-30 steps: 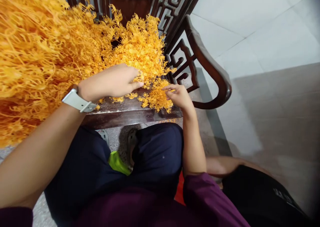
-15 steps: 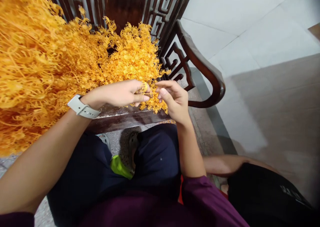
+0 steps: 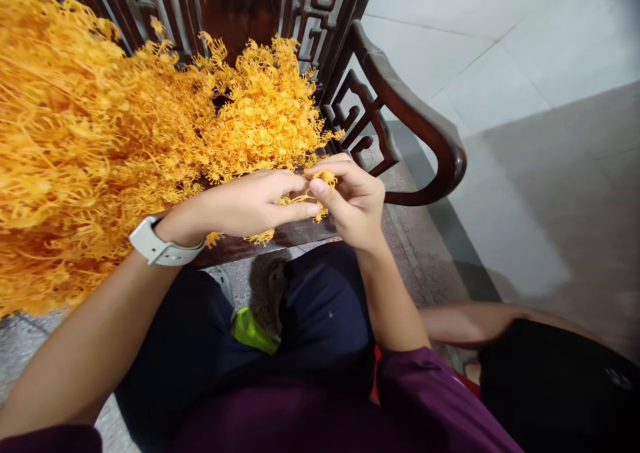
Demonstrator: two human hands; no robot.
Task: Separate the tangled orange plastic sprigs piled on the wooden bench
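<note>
My right hand (image 3: 357, 203) pinches a small yellow plastic flower piece (image 3: 326, 177) between thumb and forefinger. Close against it, my left hand (image 3: 260, 200), with a pale watch strap at the wrist, has its thumb stretched towards the right hand. A thin yellow stem runs between the left thumb and forefinger, and the left hand's other fingers are hidden underneath. Both hands are above the front edge of a dark wooden bench (image 3: 295, 233). Just behind them rises a large heap of yellow plastic flower sprigs (image 3: 150, 113).
The bench's curved armrest (image 3: 415, 120) stands right of my hands. Behind the heap is its carved backrest (image 3: 240, 13). Another person's arm (image 3: 465, 323) and dark clothing are at lower right. A bright green item (image 3: 253, 330) shows between my legs.
My hands have come together, and the right hand now pinches a yellow flower piece. Its fingers were apart from the left hand's piece before. The left thumb has stretched out. The view has shifted slightly.
</note>
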